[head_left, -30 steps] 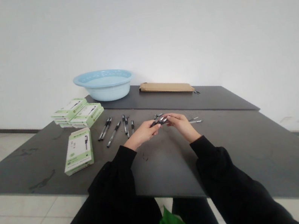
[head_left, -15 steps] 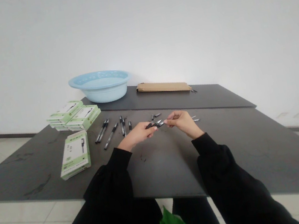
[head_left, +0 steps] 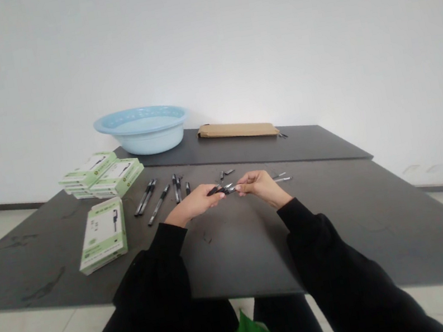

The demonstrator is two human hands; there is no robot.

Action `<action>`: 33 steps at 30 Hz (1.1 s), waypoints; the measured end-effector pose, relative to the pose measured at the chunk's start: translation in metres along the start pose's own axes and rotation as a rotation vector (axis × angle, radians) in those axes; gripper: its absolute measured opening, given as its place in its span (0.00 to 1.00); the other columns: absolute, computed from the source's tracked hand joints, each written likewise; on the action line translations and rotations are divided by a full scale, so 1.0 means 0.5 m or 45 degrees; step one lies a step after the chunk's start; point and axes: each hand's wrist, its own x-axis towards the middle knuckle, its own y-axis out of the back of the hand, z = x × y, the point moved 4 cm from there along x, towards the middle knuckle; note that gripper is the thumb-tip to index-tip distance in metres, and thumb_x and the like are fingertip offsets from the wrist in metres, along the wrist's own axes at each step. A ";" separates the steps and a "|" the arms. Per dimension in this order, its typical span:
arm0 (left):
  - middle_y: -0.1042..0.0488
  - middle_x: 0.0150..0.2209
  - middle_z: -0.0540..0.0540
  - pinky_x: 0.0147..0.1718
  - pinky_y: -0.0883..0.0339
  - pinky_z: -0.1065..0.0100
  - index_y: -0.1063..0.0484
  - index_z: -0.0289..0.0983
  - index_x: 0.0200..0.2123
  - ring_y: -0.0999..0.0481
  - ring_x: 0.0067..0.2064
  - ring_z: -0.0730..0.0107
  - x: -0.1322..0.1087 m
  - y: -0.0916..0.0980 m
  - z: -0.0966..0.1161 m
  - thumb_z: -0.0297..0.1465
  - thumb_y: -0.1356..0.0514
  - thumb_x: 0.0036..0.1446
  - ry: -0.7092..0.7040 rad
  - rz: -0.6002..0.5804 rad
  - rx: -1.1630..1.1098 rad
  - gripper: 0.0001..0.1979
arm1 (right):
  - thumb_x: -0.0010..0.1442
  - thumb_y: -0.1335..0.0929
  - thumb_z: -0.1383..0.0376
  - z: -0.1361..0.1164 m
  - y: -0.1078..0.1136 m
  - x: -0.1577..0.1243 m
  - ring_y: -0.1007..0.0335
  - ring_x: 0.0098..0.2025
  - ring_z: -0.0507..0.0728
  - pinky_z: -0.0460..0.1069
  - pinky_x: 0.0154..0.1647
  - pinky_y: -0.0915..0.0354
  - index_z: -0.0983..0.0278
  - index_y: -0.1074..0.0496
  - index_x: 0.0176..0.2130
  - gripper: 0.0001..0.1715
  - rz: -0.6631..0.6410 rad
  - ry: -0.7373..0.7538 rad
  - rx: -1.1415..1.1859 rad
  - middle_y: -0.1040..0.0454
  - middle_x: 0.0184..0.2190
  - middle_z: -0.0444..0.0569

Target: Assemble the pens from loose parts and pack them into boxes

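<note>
My left hand (head_left: 198,201) is closed on some dark pen parts (head_left: 217,190) above the middle of the dark table. Close to its right, my right hand (head_left: 256,185) pinches the tip end of a small silvery part sticking out between the two hands. Several capped black pens (head_left: 159,205) lie on the table left of my left hand. Beyond the hands are small dark caps (head_left: 229,172). Thin clear pieces (head_left: 283,179) lie just right of my right hand.
On the left is a stack of green and white boxes (head_left: 117,178), with a single box (head_left: 103,234) nearer me. A light blue basin (head_left: 151,138) stands at the back, beside a flat brown cardboard package (head_left: 238,129). A white wall rises behind the table (head_left: 362,222).
The whole view has shifted a little, so most things appear further left. Both hands remain close together over the pen parts, with the fingers slightly moved.
</note>
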 end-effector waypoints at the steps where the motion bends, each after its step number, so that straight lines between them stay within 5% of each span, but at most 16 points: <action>1: 0.37 0.19 0.54 0.22 0.48 0.73 0.35 0.36 0.26 0.40 0.21 0.76 -0.002 0.001 -0.001 0.46 0.42 0.52 0.006 -0.025 0.001 0.18 | 0.36 0.20 0.60 0.003 -0.001 -0.001 0.28 0.22 0.51 0.47 0.28 0.32 0.67 0.26 0.25 0.19 -0.022 0.002 -0.004 0.24 0.19 0.46; 6: 0.37 0.19 0.54 0.21 0.49 0.73 0.35 0.36 0.27 0.41 0.20 0.77 -0.007 0.017 -0.014 0.47 0.41 0.51 0.052 -0.141 -0.034 0.19 | 0.44 0.23 0.56 0.032 -0.016 0.017 0.28 0.26 0.52 0.48 0.32 0.32 0.66 0.24 0.31 0.19 -0.189 0.054 -0.083 0.23 0.25 0.47; 10: 0.35 0.19 0.53 0.19 0.51 0.73 0.33 0.35 0.26 0.42 0.19 0.78 -0.004 0.043 -0.034 0.45 0.41 0.50 0.110 0.030 -0.098 0.18 | 0.61 0.36 0.56 0.045 0.003 0.078 0.27 0.36 0.56 0.51 0.39 0.31 0.66 0.25 0.45 0.20 0.133 0.335 -0.687 0.22 0.37 0.53; 12: 0.34 0.19 0.52 0.17 0.53 0.73 0.34 0.35 0.24 0.45 0.17 0.80 -0.005 0.051 -0.045 0.45 0.41 0.51 0.165 0.097 -0.124 0.17 | 0.63 0.40 0.63 0.053 0.013 0.109 0.29 0.43 0.58 0.53 0.46 0.33 0.67 0.26 0.49 0.21 0.292 0.406 -0.928 0.25 0.44 0.57; 15: 0.30 0.22 0.50 0.16 0.54 0.73 0.34 0.35 0.25 0.45 0.16 0.80 -0.008 0.051 -0.052 0.43 0.40 0.51 0.198 0.116 -0.160 0.16 | 0.60 0.39 0.70 0.070 0.012 0.141 0.35 0.51 0.61 0.56 0.54 0.41 0.67 0.27 0.53 0.23 0.304 0.423 -1.119 0.31 0.53 0.60; 22: 0.30 0.21 0.50 0.15 0.54 0.74 0.31 0.33 0.26 0.43 0.15 0.81 -0.005 0.045 -0.055 0.41 0.40 0.51 0.214 0.120 -0.182 0.15 | 0.65 0.40 0.66 0.087 -0.011 0.131 0.39 0.50 0.64 0.56 0.51 0.48 0.64 0.23 0.42 0.17 0.224 0.343 -1.786 0.27 0.45 0.58; 25: 0.40 0.14 0.55 0.16 0.54 0.74 0.31 0.34 0.23 0.44 0.15 0.79 -0.005 0.039 -0.057 0.41 0.40 0.51 0.239 0.118 -0.152 0.15 | 0.64 0.39 0.68 0.081 -0.007 0.093 0.39 0.49 0.64 0.56 0.49 0.49 0.66 0.24 0.43 0.16 0.226 0.344 -1.849 0.27 0.43 0.59; 29: 0.37 0.16 0.54 0.15 0.54 0.74 0.32 0.34 0.24 0.44 0.15 0.80 -0.005 0.021 -0.050 0.41 0.41 0.53 0.205 0.059 -0.229 0.16 | 0.63 0.41 0.71 0.061 0.019 0.040 0.37 0.46 0.63 0.56 0.46 0.46 0.62 0.31 0.57 0.25 0.320 0.396 -1.829 0.29 0.44 0.57; 33: 0.30 0.22 0.50 0.14 0.54 0.73 0.33 0.34 0.28 0.44 0.14 0.81 0.001 0.000 -0.042 0.39 0.42 0.54 0.195 0.007 -0.310 0.13 | 0.62 0.43 0.70 0.025 0.052 0.009 0.34 0.44 0.62 0.55 0.44 0.41 0.64 0.30 0.55 0.25 0.504 0.415 -1.269 0.28 0.41 0.57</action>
